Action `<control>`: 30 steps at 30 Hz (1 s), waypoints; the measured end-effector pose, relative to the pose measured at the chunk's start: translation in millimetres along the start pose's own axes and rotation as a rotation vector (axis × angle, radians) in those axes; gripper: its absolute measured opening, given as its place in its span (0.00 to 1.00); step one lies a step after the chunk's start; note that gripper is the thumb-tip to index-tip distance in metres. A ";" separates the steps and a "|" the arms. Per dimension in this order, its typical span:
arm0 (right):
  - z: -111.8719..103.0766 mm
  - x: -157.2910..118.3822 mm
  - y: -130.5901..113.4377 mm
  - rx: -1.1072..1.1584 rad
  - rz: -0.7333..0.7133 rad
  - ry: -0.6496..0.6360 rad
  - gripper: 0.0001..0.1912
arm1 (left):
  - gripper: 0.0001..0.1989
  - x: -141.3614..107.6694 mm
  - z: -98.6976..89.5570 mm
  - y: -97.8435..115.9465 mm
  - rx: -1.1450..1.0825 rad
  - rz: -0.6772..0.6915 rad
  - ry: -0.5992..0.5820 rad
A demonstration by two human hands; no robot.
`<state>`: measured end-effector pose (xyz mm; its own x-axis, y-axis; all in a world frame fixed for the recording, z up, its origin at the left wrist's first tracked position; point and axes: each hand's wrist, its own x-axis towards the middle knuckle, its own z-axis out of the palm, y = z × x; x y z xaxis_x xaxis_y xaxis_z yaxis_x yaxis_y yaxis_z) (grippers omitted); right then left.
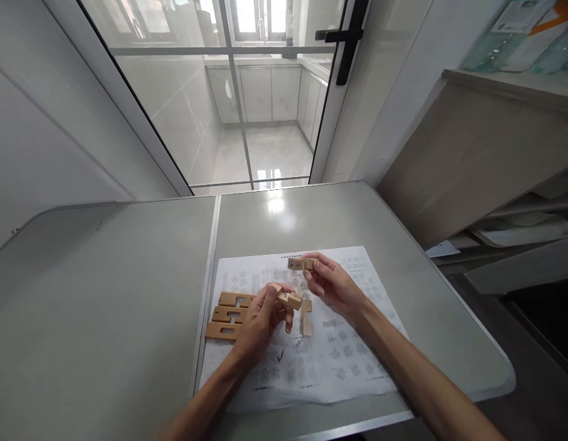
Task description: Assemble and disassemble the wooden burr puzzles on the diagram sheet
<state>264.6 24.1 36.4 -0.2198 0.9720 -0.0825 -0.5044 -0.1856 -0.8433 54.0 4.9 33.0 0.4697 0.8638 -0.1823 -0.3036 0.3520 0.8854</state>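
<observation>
My left hand [264,315] is closed on a small notched wooden block [291,299], held above the printed sheet. Slightly higher and to the right, my right hand [334,283] pinches another notched wooden piece [296,263] at its right end. The two held pieces are apart. Between the hands, a light wooden piece [306,321] lies on the paper. Three flat slotted wooden bars [224,331] lie in a stack of rows at the sheet's left edge, their right ends partly hidden behind my left hand.
The white instruction sheet [357,361] with printed diagrams lies on a grey table [128,306] with a seam [210,245]. Beyond the table stands a glass door with a black handle [343,37]. A wooden shelf unit [472,147] holding papers stands at right.
</observation>
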 end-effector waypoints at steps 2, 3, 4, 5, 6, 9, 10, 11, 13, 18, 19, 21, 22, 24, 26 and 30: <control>-0.4 -2.5 7.0 0.065 0.028 -0.030 0.17 | 0.27 -0.3 2.4 -0.2 -0.073 -0.055 -0.041; -0.6 -2.8 9.5 0.085 0.036 -0.045 0.16 | 0.27 -0.7 4.0 0.0 -0.097 -0.078 -0.043; -1.0 -2.5 11.4 0.097 0.040 -0.058 0.16 | 0.28 -1.1 5.6 0.3 -0.116 -0.097 -0.034; -1.5 -1.6 12.9 0.102 0.040 -0.071 0.15 | 0.29 -1.4 6.9 0.8 -0.133 -0.115 -0.018; -2.1 -0.4 14.1 0.104 0.036 -0.079 0.16 | 0.30 -1.6 7.9 1.4 -0.150 -0.131 0.001; -4.1 3.0 16.1 0.102 0.034 -0.095 0.16 | 0.29 -1.3 8.3 3.2 -0.216 -0.181 0.034; -4.6 3.5 16.5 0.101 0.037 -0.101 0.16 | 0.27 -1.0 7.6 3.6 -0.241 -0.192 0.038; -4.9 3.7 16.7 0.098 0.041 -0.107 0.16 | 0.26 -0.6 6.6 3.9 -0.268 -0.198 0.044; -5.1 3.2 16.8 0.086 0.047 -0.120 0.16 | 0.22 0.0 4.5 4.2 -0.317 -0.207 0.057; -4.5 2.2 17.0 0.060 0.059 -0.120 0.17 | 0.18 0.9 3.9 3.9 -0.337 -0.213 0.056; -4.5 2.3 17.2 0.061 0.058 -0.116 0.17 | 0.18 1.0 4.7 3.3 -0.320 -0.206 0.052; -4.9 2.7 17.8 0.069 0.060 -0.112 0.16 | 0.20 0.8 6.7 1.5 -0.281 -0.190 0.039; -5.2 2.7 18.1 0.077 0.068 -0.117 0.16 | 0.22 0.4 7.7 0.4 -0.257 -0.186 0.029; -6.3 2.6 19.1 0.094 0.088 -0.136 0.14 | 0.28 -0.9 9.0 -2.1 -0.199 -0.181 0.004; -7.4 1.8 20.3 0.096 0.103 -0.141 0.12 | 0.33 -2.7 9.0 -4.2 -0.133 -0.176 -0.021; -8.7 0.1 23.3 0.029 0.112 -0.135 0.17 | 0.40 -5.4 5.3 -6.9 -0.039 -0.149 -0.053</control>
<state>260.1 21.1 12.1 -0.3851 0.9173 -0.1016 -0.4940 -0.2979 -0.8168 58.0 -4.1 30.2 0.5546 0.7811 -0.2869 -0.2590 0.4897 0.8326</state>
